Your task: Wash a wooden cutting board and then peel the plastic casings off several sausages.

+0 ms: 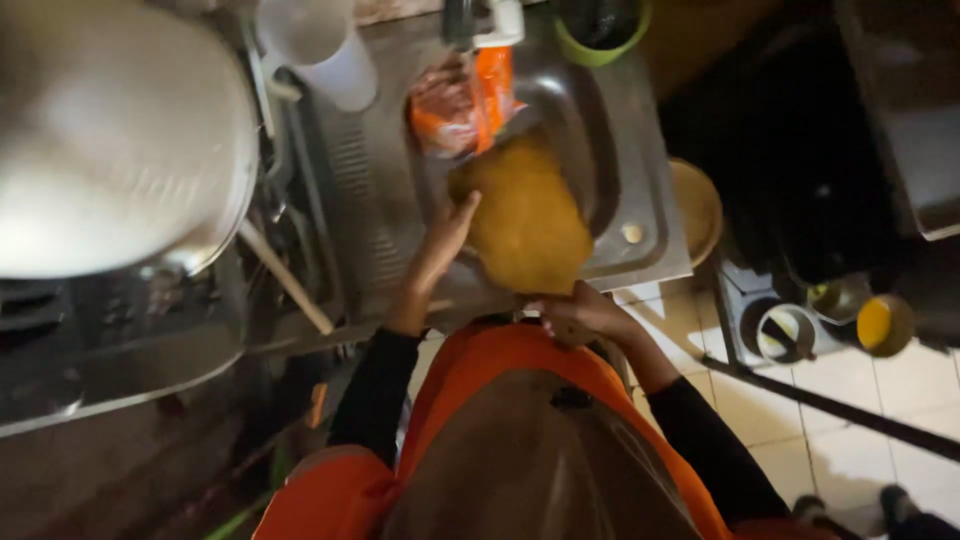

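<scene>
I look straight down at a steel sink (640, 180). A brown wooden board (525, 215) lies tilted over the basin. My left hand (445, 240) rests on the board's left edge with fingers spread against it. My right hand (578, 315) grips the board's near end at the sink's front rim. Behind the board, under the tap, sits an orange and white plastic packet (470, 95). My orange top and black sleeves fill the bottom of the view.
A large metal lid or bowl (110, 140) covers the left side over a stove. A white jug (325, 45) and a green bowl (600, 30) stand at the back. Tiled floor at right holds cups (785, 333), a yellow container (885, 325) and dark crates.
</scene>
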